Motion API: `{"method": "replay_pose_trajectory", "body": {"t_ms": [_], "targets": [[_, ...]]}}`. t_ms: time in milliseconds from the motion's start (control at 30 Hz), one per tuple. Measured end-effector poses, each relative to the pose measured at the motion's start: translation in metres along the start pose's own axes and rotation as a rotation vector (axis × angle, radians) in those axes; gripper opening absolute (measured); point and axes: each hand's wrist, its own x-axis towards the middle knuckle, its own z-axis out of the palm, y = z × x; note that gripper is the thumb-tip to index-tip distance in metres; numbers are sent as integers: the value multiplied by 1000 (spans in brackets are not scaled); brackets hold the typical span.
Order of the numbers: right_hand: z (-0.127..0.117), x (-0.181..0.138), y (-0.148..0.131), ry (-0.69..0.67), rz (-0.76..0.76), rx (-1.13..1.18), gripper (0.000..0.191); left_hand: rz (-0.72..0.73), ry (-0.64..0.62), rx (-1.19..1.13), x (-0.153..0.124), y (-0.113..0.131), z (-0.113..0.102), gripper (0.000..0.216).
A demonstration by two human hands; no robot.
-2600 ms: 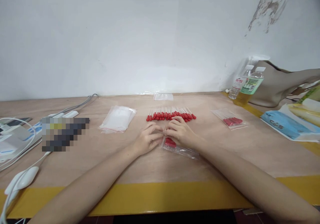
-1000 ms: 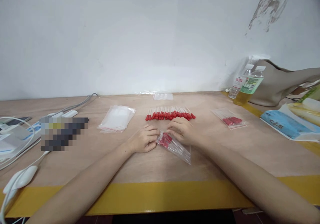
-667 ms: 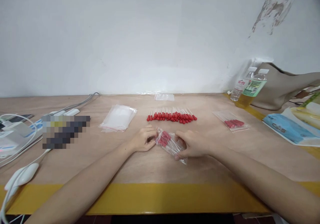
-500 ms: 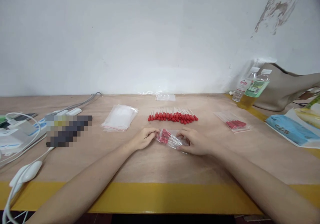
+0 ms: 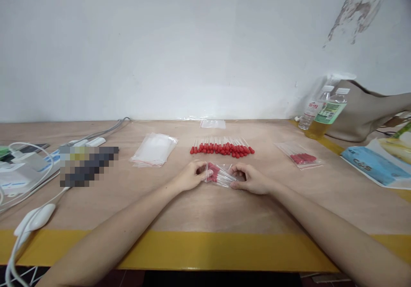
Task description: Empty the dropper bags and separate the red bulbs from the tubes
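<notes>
Our left hand (image 5: 192, 176) gripped the clear bag (image 5: 223, 176) at the end where the red tips (image 5: 212, 171) lay, and our right hand (image 5: 254, 180) held its other end. We had it just in front of the loose sticks (image 5: 224, 148), with flat bags (image 5: 154, 149) off to the left.

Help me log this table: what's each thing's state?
Held bag: holding red-tipped sticks; seal unclear
Left hand: gripping its red end
Right hand: gripping its other end
Loose sticks: lying unbagged
Other filled bag: lying flat
Bag stack: flat
Front bottle: capped, partly full
Back bottle: capped
Blue pack: lying flat
</notes>
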Motion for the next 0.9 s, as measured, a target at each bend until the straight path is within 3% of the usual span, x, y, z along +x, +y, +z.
{"method": "replay_pose_trajectory", "body": {"t_ms": [233, 433, 667, 900], "targets": [[2, -4, 2, 76, -40, -56, 26, -17, -8, -177, 2, -5, 4, 28], [3, -5, -1, 101, -81, -120, 27, 35, 70, -268, 5, -10, 8, 30], [3, -6, -2, 127, -132, -212, 26, 4, 5, -386, 4, -15, 9, 27], [3, -6, -1, 118, -147, -216, 28, 104, 79, -392, 6, -14, 11, 25]]}}
